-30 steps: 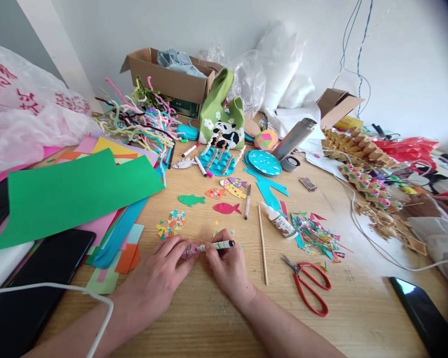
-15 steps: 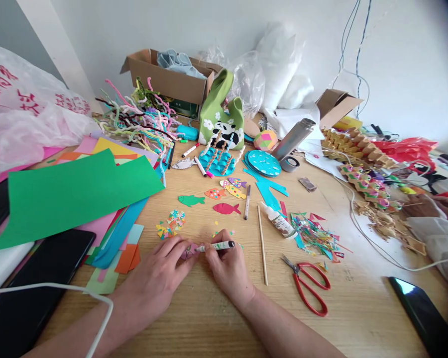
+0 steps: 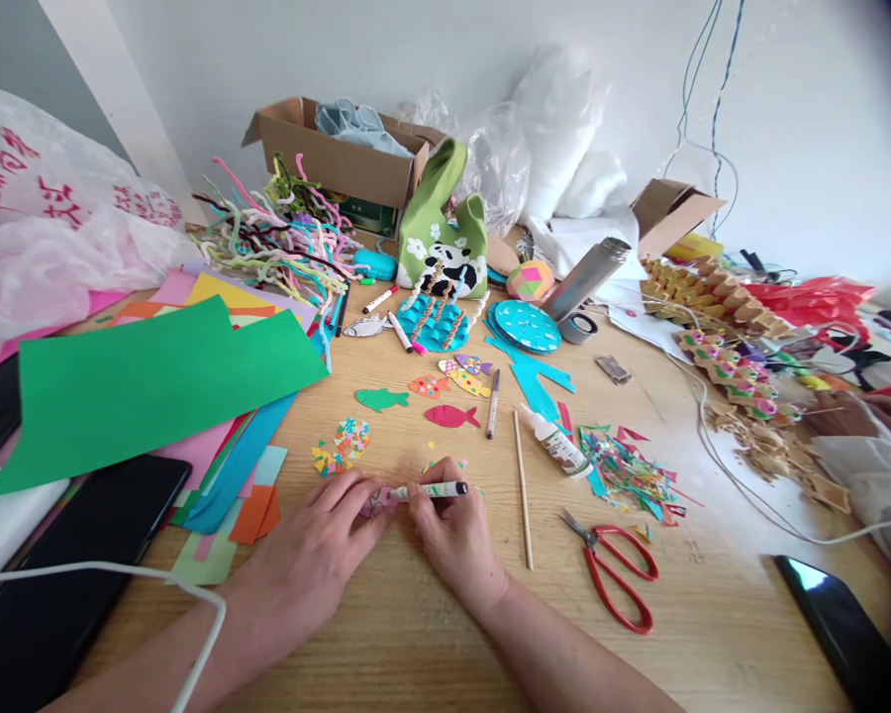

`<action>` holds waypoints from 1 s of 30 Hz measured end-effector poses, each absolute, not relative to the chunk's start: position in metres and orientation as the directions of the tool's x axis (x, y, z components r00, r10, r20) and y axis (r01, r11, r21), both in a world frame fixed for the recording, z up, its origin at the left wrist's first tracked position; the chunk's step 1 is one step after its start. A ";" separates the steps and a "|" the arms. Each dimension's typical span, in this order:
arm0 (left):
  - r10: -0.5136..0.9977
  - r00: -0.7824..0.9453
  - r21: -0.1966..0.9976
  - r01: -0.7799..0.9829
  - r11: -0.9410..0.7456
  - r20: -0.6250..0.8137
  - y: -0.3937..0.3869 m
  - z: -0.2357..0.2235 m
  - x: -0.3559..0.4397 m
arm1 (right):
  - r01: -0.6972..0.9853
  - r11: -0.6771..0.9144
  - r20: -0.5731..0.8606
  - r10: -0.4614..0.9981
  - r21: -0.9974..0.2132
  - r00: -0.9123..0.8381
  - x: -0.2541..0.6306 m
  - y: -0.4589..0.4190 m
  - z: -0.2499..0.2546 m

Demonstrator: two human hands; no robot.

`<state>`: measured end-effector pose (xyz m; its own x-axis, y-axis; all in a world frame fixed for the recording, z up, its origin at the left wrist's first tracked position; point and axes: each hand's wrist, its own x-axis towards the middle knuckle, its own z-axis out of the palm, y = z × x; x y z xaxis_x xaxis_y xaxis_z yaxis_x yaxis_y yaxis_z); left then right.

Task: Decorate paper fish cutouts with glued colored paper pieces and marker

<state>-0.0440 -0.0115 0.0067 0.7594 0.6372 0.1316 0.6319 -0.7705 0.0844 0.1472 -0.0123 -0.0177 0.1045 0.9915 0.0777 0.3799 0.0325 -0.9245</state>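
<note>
My right hand grips a white marker that lies nearly level, its tip pointing left onto a small pink paper cutout. My left hand rests on the wooden table, its fingertips pinning that cutout down; most of the cutout is hidden under the fingers. Just beyond the hands lie small heaps of coloured paper bits and paper fish: a green fish, a red fish and decorated fish.
Red scissors, a wooden stick and a glue bottle lie right of my hands. Coloured paper sheets and a black tablet fill the left. Another person's hand shows at far right. A phone sits near right.
</note>
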 end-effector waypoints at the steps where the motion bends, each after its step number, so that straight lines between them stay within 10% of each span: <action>1: 0.636 0.759 0.084 0.631 -0.771 0.140 -0.011 0.007 -0.044 | 0.378 0.033 0.076 0.992 -0.925 0.100 0.147 -0.012 -0.018; 30: 0.649 0.750 0.125 0.637 -0.761 0.128 -0.011 0.009 -0.042 | 0.371 0.023 0.068 0.992 -0.928 0.109 0.147 -0.013 -0.015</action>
<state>-0.0422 -0.0108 0.0089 0.7498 0.6491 0.1284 0.6370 -0.7606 0.1254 0.1467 -0.0134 -0.0150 0.1090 0.9917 0.0680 0.3711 0.0229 -0.9283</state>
